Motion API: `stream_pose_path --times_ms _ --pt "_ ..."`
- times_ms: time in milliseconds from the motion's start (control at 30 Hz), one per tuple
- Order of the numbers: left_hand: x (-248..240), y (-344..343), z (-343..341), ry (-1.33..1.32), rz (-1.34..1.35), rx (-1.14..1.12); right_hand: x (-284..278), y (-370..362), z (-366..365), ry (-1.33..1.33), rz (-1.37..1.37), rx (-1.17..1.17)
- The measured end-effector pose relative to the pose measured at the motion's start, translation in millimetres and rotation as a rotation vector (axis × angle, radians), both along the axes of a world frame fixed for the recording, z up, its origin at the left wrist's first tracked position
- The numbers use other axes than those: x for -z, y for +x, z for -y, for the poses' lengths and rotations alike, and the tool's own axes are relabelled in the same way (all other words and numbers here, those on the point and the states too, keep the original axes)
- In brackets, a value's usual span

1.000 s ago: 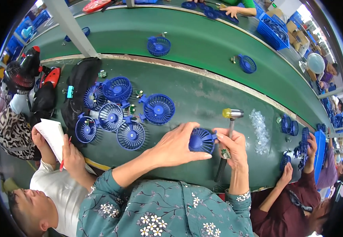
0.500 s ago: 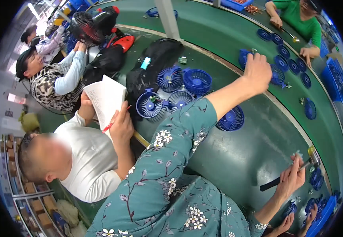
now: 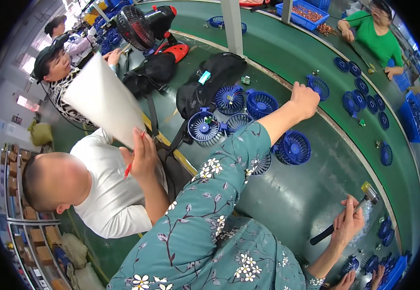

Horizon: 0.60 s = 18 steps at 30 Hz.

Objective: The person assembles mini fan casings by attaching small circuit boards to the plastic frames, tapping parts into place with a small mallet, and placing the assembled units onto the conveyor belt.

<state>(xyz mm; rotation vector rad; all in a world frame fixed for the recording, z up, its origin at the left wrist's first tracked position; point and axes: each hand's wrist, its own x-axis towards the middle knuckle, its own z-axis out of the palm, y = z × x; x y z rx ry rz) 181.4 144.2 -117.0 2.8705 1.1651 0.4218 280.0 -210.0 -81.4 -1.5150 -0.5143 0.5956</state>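
My left hand (image 3: 305,100) reaches out over the edge of the green belt, its fingers curled at the rim of a blue slatted fan cage (image 3: 319,88); the exact grip is partly hidden. A small green circuit piece lies by that cage. My right hand (image 3: 347,223) is wrapped round the black-handled hammer (image 3: 322,235), whose yellow-and-metal head points up and to the right. Under my left forearm, on the bench, several blue fan cages stand together, one nearest me (image 3: 294,147) and another with a green circuit board in it (image 3: 204,126).
A person in white (image 3: 118,188) at my left holds papers (image 3: 103,99) and a red pen. A black bag (image 3: 205,79) and a red-and-black fan (image 3: 136,28) stand on the bench. Across the belt, a person in green (image 3: 376,41) sits by more cages. Another person's hands show at lower right.
The view has shifted, so the bench appears lower and further right. My left hand has moved left to the cage's rim. The person in white has lifted a page.
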Motion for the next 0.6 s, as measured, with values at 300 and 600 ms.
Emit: stream_pose_path --times_ms 300,600 --pt "8 -16 -2 0.111 0.243 -0.031 -3 -21 -10 -0.076 -0.168 -0.039" --pt "2 22 -7 0.251 0.059 0.149 2 -13 -9 -0.061 -0.180 -0.027"
